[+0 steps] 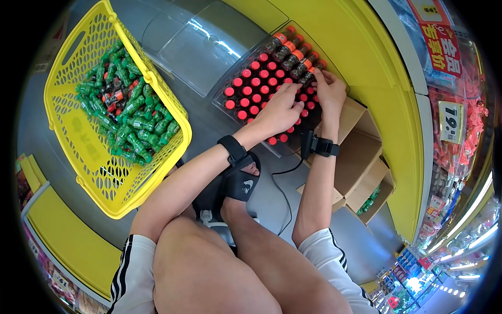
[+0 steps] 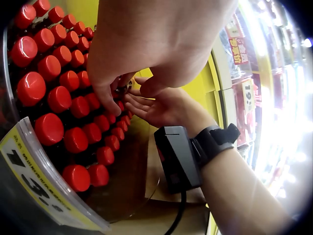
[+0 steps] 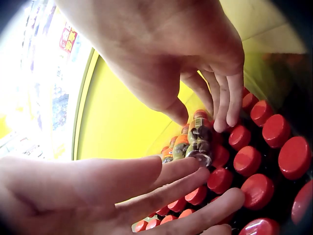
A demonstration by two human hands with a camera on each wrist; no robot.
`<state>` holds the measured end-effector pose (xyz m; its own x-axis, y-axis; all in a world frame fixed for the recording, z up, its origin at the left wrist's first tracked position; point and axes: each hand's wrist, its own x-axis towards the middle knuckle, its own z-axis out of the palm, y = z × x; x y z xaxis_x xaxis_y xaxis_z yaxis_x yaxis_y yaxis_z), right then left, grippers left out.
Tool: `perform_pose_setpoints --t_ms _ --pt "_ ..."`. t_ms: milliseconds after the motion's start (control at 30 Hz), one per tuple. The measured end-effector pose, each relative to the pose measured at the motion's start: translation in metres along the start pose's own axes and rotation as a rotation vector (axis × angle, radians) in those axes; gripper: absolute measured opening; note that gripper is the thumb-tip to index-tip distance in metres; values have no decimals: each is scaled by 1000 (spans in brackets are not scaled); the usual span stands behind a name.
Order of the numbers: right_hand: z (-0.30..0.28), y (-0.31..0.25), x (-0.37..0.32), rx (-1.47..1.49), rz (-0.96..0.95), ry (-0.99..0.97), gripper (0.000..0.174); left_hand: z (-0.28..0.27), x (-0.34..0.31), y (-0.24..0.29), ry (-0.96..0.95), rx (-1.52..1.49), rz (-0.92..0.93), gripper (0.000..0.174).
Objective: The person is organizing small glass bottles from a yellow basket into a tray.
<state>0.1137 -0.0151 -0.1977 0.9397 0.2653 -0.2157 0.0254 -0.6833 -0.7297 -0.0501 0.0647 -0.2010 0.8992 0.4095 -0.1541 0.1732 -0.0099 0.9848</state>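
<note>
In the head view, a clear bin holds many small upright bottles with red caps. Along its far side, several more dark bottles with orange labels lie on top in a row. At the near end of that row, my right hand has its thumb and fingers on either side of a small bottle, close to its red cap. My left hand reaches over the caps, its extended fingers at the base of the same bottle. Both wrists wear black straps.
To the left stands a yellow basket with many green bottles and some dark ones. Open cardboard boxes sit right of the bin. A black cable runs over the floor. Shelves with price tags rise at the right.
</note>
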Motion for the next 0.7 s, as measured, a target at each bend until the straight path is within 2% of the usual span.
perform_pose_setpoints --t_ms 133,167,233,300,333,400,433,500,600,633,700 --pt "-10 -14 -11 -125 9 86 50 -2 -3 6 5 14 20 42" --pt "-12 -21 -17 -200 -24 163 46 -3 -4 7 5 14 20 42" --pt "-14 -21 -19 -275 -57 240 43 -5 -6 12 20 53 -29 31" --pt "-17 -20 -19 -133 -187 187 39 -7 -8 17 35 86 21 26" --pt "-18 -22 -22 -133 -187 187 39 -9 -9 20 50 120 72 21" --pt "-23 -27 -30 37 -287 -30 39 -12 -13 27 44 134 120 17" --pt "-23 -31 -34 38 -288 -30 39 -14 -14 33 39 148 171 14" --pt "-23 -39 -44 7 -485 -118 42 -19 -16 41 30 170 216 13" --pt "-23 -53 -55 -11 -571 -149 42 -32 -21 57 1 244 269 12" --pt "-20 -54 -57 62 -515 -176 42 -37 -23 62 -23 292 276 12" --pt "-20 -59 -58 28 -555 -183 40 -46 -27 70 -18 352 280 12"
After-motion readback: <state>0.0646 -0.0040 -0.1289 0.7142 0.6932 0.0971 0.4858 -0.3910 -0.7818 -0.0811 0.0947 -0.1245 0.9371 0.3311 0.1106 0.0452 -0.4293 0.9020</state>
